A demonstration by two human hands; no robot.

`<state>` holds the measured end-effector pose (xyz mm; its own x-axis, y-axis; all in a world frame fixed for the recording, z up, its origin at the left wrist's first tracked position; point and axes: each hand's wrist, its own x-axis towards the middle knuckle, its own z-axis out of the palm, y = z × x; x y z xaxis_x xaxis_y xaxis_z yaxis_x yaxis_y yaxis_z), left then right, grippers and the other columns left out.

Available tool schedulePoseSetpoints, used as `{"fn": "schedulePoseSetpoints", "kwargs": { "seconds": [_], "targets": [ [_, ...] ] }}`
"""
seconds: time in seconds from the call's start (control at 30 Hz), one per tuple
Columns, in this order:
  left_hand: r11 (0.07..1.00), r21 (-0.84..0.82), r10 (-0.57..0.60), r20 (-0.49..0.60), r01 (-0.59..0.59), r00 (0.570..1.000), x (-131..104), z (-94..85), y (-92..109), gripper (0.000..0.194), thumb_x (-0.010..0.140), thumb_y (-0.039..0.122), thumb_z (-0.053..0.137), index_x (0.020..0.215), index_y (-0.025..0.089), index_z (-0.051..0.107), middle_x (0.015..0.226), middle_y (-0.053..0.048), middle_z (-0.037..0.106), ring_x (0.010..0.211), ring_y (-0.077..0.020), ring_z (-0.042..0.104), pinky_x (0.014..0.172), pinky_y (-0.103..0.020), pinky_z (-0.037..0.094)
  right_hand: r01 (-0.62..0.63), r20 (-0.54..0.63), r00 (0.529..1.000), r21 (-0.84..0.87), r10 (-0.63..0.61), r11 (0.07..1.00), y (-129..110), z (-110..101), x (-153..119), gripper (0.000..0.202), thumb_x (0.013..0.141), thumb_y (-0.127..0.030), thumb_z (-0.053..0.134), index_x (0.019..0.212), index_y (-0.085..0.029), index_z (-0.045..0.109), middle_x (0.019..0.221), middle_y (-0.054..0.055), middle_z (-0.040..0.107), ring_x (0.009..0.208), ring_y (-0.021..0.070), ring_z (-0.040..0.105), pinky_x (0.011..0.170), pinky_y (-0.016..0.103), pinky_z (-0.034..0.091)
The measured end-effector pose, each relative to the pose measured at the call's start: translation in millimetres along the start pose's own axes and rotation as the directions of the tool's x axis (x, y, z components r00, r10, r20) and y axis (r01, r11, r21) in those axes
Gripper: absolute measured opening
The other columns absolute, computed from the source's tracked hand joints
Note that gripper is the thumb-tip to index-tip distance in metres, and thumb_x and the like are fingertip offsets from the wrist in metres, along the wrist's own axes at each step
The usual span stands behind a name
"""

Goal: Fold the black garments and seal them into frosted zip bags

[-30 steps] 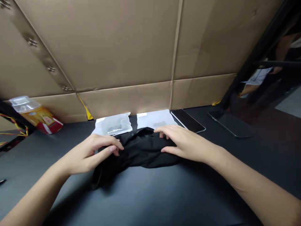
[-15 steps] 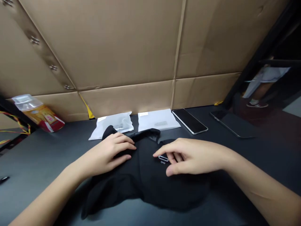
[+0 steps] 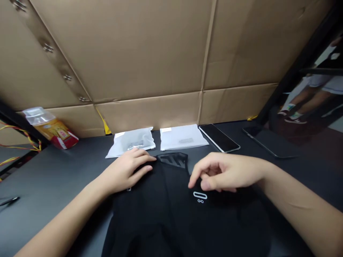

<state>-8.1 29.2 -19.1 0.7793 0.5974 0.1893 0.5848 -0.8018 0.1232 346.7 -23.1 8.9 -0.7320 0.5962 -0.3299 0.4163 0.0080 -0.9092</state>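
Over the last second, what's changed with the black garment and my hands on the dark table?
The black fabric garment went from a bunched heap to spread flat toward you, its small white logo now showing. The left hand moved to press near the collar; the right hand lifted, fingers curled above the logo. The two white plastic bags, the black phone and the yellow packet kept their places.

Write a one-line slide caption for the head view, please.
Left hand and right hand rest on a black garment on a dark table.
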Motion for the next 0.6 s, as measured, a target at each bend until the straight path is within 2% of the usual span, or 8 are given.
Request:
{"fn": "schedulePoseSetpoints", "kwargs": {
  "seconds": [0.07, 0.13, 0.2, 0.3, 0.37, 0.43, 0.53, 0.6],
  "targets": [
    [0.992, 0.104, -0.061, -0.116, 0.073, 0.991, -2, -0.4, -16, 0.036, 0.111, 0.035, 0.044, 0.131, 0.024, 0.071, 0.123, -0.010, 0.073, 0.113, -0.0259, 0.066, 0.099, -0.042, 0.053, 0.080, -0.166, 0.983, -0.024, -0.083, 0.996, 1, -2, 5, 0.037, 0.096, -0.051, 0.072, 0.114, -0.020, 0.079, 0.066, -0.005, 0.055, 0.048, 0.0064, 0.045, 0.042, 0.017, 0.036],
    [0.964, 0.224, -0.105, -0.177, 0.144, 0.979, -5, -2.8, -33, 0.035, 0.109, 0.039, 0.049, 0.129, 0.024, 0.073, 0.124, -0.010, 0.074, 0.111, -0.0272, 0.067, 0.095, -0.042, 0.052, 0.138, -0.281, 0.947, -0.071, -0.152, 0.988, 3, -2, 10, 0.035, 0.097, -0.051, 0.070, 0.107, -0.019, 0.079, 0.065, -0.005, 0.055, 0.052, 0.0079, 0.046, 0.045, 0.018, 0.037],
    [0.930, 0.327, -0.123, -0.157, 0.170, 0.980, -9, -5.5, -46, 0.033, 0.106, 0.040, 0.054, 0.127, 0.026, 0.075, 0.127, -0.009, 0.075, 0.111, -0.0283, 0.069, 0.088, -0.040, 0.051, 0.177, -0.342, 0.916, -0.118, -0.207, 0.977, 5, -1, 15, 0.035, 0.098, -0.052, 0.069, 0.103, -0.018, 0.078, 0.067, -0.003, 0.058, 0.056, 0.0094, 0.048, 0.049, 0.020, 0.039],
    [0.888, 0.431, -0.109, -0.136, 0.158, 0.985, -12, -9.9, -54, 0.030, 0.106, 0.031, 0.053, 0.123, 0.027, 0.077, 0.119, -0.007, 0.080, 0.106, -0.0278, 0.072, 0.081, -0.039, 0.047, 0.205, -0.390, 0.886, -0.158, -0.252, 0.966, 6, 1, 20, 0.038, 0.098, -0.054, 0.067, 0.099, -0.017, 0.077, 0.072, -0.001, 0.063, 0.062, 0.0116, 0.053, 0.055, 0.023, 0.043],
    [0.863, 0.478, -0.077, -0.199, 0.166, 0.977, -14, -14.8, -51, 0.032, 0.106, 0.026, 0.050, 0.121, 0.026, 0.078, 0.112, -0.007, 0.083, 0.098, -0.0267, 0.073, 0.078, -0.039, 0.045, 0.215, -0.426, 0.862, -0.186, -0.276, 0.959, 7, 2, 21, 0.039, 0.098, -0.055, 0.066, 0.097, -0.017, 0.076, 0.076, 0.001, 0.066, 0.065, 0.0131, 0.057, 0.058, 0.025, 0.046],
    [0.843, 0.499, -0.053, -0.291, 0.199, 0.955, -16, -21.6, -43, 0.031, 0.106, 0.025, 0.050, 0.121, 0.027, 0.078, 0.111, -0.007, 0.083, 0.094, -0.0265, 0.073, 0.078, -0.040, 0.044, 0.202, -0.487, 0.815, -0.267, -0.313, 0.942, 10, 4, 22, 0.039, 0.101, -0.054, 0.062, 0.099, -0.018, 0.076, 0.078, 0.001, 0.067, 0.066, 0.0141, 0.059, 0.061, 0.027, 0.048],
    [0.857, 0.480, 0.040, -0.421, 0.186, 0.906, -16, -30.7, -18, 0.026, 0.105, 0.024, 0.057, 0.124, 0.030, 0.074, 0.115, -0.005, 0.083, 0.093, -0.0255, 0.071, 0.080, -0.040, 0.043, 0.092, -0.588, 0.675, -0.534, -0.447, 0.841, 15, 7, 24, 0.037, 0.103, -0.045, 0.061, 0.133, -0.024, 0.069, 0.095, 0.003, 0.071, 0.069, 0.0151, 0.061, 0.065, 0.029, 0.050],
    [0.883, 0.465, 0.170, -0.447, 0.065, 0.878, -13, -32.3, 4, 0.026, 0.102, 0.020, 0.062, 0.125, 0.029, 0.072, 0.116, -0.002, 0.082, 0.088, -0.0236, 0.068, 0.080, -0.039, 0.045, 0.009, -0.559, 0.604, -0.707, -0.567, 0.707, 17, 11, 26, 0.052, 0.102, -0.039, 0.065, 0.152, -0.028, 0.055, 0.113, 0.006, 0.071, 0.078, 0.0175, 0.065, 0.072, 0.032, 0.053]
  ]
}}
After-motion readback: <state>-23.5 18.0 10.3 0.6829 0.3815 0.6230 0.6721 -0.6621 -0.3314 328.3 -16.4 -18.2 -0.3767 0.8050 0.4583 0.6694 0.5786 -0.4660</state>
